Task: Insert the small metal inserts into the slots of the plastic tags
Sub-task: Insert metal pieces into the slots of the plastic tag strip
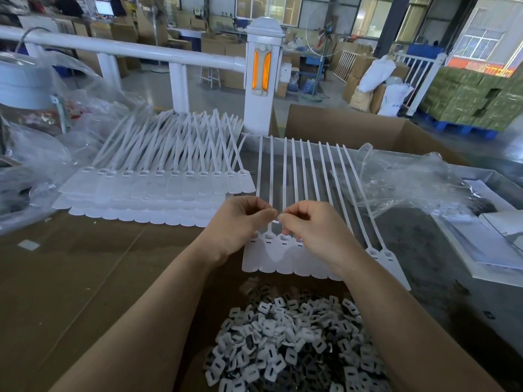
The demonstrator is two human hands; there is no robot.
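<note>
Working at a cardboard-covered table [85, 278], person sits with a finished stack of tags [158, 193] fanned at far left, likely parked out of the way. Row of plastic tags [285, 258] lies flat in front, heads toward the body, straps pointing away, so slots face up within reach. Pile of inserts [291, 349] sits just below the row, near for quick grabs. Left hand [240, 222] and right hand [308, 224] meet fingertip to fingertip above the row, both pinching something tiny, probably one small insert [278, 217]; too small to confirm. Judged: orienting it before pressing in.
</note>
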